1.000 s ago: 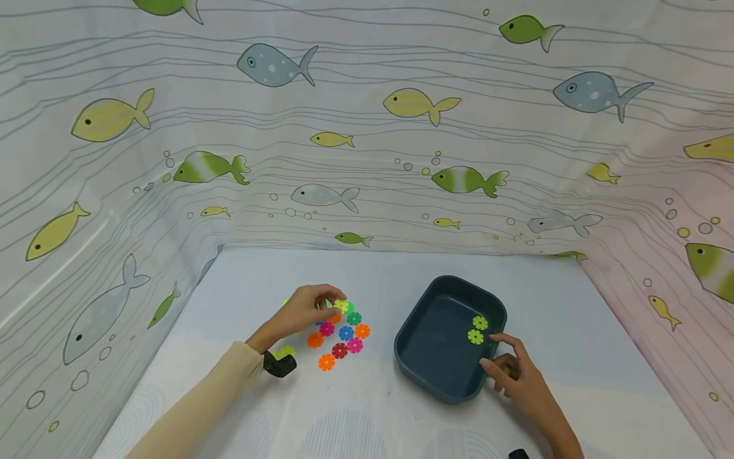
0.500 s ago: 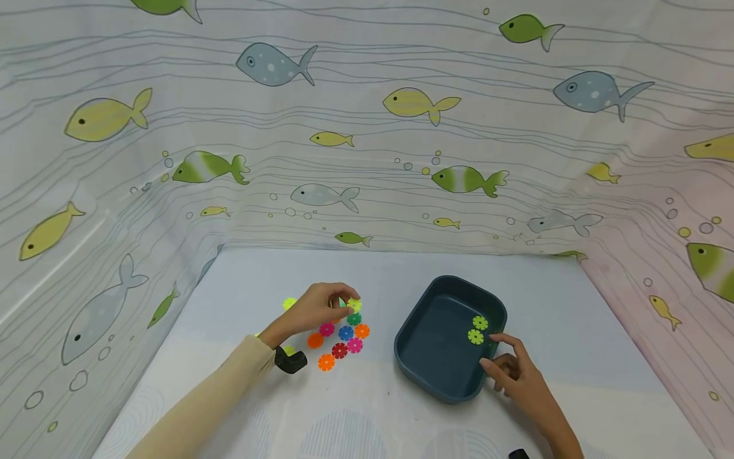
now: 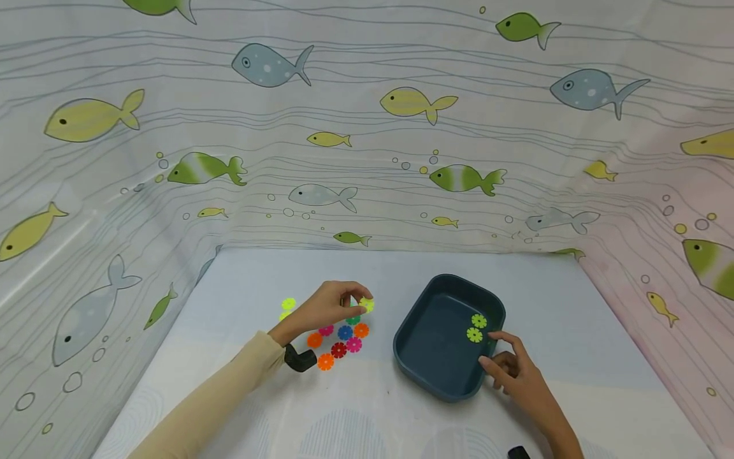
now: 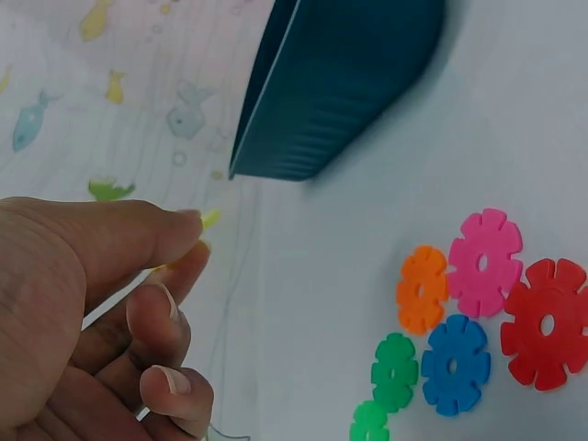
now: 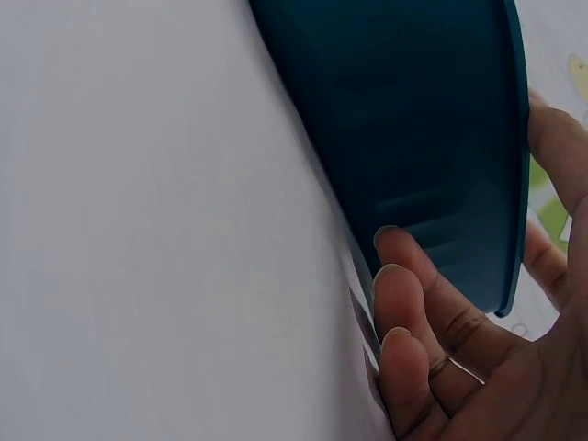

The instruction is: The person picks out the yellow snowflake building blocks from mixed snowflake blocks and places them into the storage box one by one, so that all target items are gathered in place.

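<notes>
My left hand (image 3: 328,305) pinches a yellow notched plastic disc (image 3: 367,305) between thumb and fingertips, held above the table. In the left wrist view only a sliver of that yellow disc shows at the fingertips. Below and beside the hand lie several flower-shaped discs, among them a blue disc (image 4: 457,366), a red disc (image 4: 548,323) and an orange disc (image 3: 325,361). To the right stands a dark blue plastic tub (image 3: 436,354) with two yellow-green discs (image 3: 474,335) inside. My right hand (image 3: 520,379) grips the tub's right rim, other fingers against the outer wall.
Two yellow discs (image 3: 288,303) lie on the left, partly behind the left wrist. A white tabletop (image 3: 367,395) spreads under everything. Fish-printed sheeting (image 3: 321,166) rises behind and at both sides.
My left hand has moved right with the yellow disc, away from the pile and nearer the tub. The right hand and the tub stay in place.
</notes>
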Available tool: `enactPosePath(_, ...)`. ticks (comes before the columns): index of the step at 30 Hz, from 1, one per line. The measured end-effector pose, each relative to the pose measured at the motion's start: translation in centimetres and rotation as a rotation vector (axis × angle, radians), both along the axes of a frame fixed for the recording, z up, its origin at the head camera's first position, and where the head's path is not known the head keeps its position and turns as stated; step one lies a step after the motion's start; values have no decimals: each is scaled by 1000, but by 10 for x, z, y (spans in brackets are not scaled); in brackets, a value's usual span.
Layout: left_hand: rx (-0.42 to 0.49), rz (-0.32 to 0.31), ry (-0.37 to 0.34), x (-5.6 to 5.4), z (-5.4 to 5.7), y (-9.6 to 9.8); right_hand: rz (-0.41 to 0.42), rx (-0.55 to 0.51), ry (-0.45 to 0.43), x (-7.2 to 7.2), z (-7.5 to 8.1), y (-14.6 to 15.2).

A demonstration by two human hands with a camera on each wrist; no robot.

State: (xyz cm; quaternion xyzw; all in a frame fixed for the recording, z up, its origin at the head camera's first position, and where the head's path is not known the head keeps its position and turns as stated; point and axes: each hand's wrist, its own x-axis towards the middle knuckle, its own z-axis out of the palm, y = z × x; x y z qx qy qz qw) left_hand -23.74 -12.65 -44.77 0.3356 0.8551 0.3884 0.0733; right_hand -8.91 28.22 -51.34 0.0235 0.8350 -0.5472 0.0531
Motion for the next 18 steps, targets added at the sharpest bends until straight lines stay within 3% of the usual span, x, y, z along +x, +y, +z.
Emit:
enactPosePath(13, 42, -48, -3, 3, 7, 21, -2, 1, 19, -1, -3, 0)
enactPosePath(18, 90, -70, -62, 5, 8, 31, -5, -1, 11, -1, -4, 0)
